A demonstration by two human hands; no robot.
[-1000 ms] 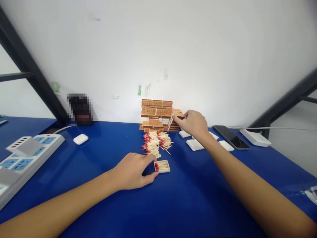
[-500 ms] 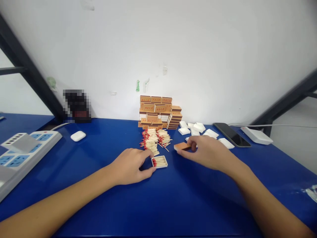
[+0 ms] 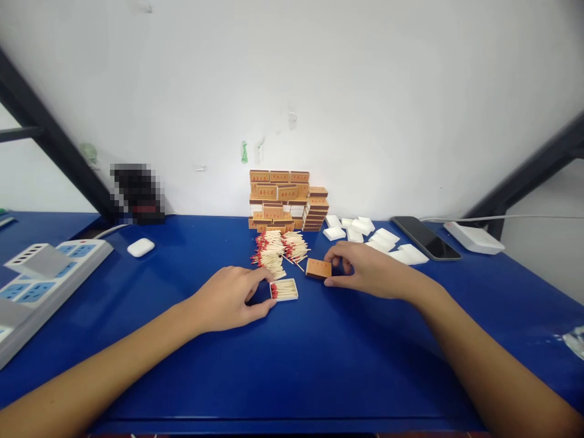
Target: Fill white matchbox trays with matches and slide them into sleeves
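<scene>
My left hand [image 3: 237, 299] grips the left end of a white matchbox tray [image 3: 285, 290] between thumb and fingers. Red-headed matches lie side by side in that tray. To its right, my right hand [image 3: 365, 271] pinches the right end of an orange matchbox sleeve [image 3: 318, 268], its printed face turned up. A short gap separates sleeve and tray. Just behind the tray are heaps of loose matches [image 3: 272, 246]. Farther back, a wall of stacked matchboxes [image 3: 283, 201] stands against the white wall.
White empty trays [image 3: 362, 226] are scattered behind my right hand. Beyond them lie a black phone [image 3: 426, 237] and a white box [image 3: 474, 236] with a cable. At left are a power strip [image 3: 59, 286] and a white earbud case [image 3: 141, 247] on the blue table [image 3: 292, 371].
My right hand has brought the matchbox sleeve left and nearer the tray, turning its printed face more into view. My left hand still holds the tray. The whole view has shifted slightly.
</scene>
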